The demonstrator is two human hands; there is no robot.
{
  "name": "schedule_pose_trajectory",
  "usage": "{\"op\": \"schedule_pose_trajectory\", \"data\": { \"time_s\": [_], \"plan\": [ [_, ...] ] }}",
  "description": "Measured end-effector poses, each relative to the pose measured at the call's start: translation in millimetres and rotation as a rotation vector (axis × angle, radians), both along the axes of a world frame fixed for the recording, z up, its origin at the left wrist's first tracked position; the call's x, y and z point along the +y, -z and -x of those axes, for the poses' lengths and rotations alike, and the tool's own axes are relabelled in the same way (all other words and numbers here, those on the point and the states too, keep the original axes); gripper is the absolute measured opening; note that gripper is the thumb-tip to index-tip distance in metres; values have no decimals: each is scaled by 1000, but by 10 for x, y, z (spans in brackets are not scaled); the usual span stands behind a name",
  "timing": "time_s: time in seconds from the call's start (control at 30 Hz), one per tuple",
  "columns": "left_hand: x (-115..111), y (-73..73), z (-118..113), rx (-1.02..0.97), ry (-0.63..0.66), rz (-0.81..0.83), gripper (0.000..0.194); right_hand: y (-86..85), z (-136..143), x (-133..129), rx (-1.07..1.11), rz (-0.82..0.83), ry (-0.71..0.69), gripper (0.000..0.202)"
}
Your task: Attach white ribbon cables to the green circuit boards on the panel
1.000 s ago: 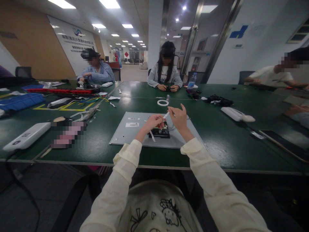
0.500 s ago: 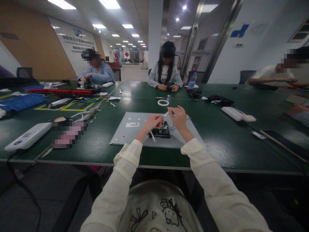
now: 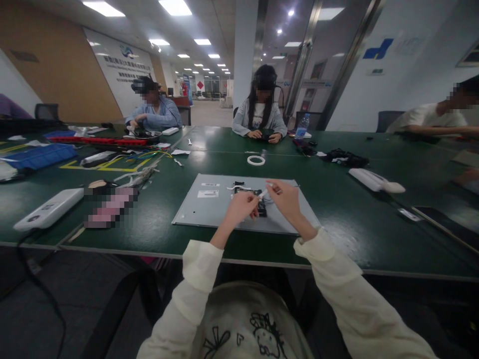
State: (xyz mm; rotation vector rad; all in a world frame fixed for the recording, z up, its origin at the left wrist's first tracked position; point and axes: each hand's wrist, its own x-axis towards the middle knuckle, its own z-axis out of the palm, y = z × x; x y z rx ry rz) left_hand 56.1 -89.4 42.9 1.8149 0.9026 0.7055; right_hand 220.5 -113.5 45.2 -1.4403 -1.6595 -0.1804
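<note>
Between my two hands a short white strip, which looks like tape, is stretched. My left hand is closed in a pinch on its near end. My right hand pinches the far end with thumb and forefinger. Below them a black device with a circuit board lies on a flat grey panel, partly hidden by my left hand. Another white strip shows at the device's far side. Beyond the panel a white tape roll lies flat on the green table.
At left are a white power bank, a pink blurred item and a blue tray. At right are another white device and a dark phone. A person sits opposite; others sit left and right.
Both hands have come lower and nearer to me, with the strip still between them. My left hand now covers more of the device.
</note>
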Motion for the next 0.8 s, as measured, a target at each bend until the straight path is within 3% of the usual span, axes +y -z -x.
{"op": "schedule_pose_trajectory", "data": {
  "time_s": [0.23, 0.47, 0.63, 0.8],
  "plan": [
    [-327, 162, 15, 154, -150, -54, 34, 214, -177, -211, -63, 97, 25, 17],
    [-414, 214, 3, 210, -331, -270, 30, 264, -145, -198, -61, 244, -38, 13],
    [-410, 236, -2, 344, -335, -373, 26, 274, -152, -191, -19, 250, -41, 14],
    [-417, 230, 5, 353, -317, -405, 31, 240, -114, -205, 28, 220, -33, 13]
  ]
}}
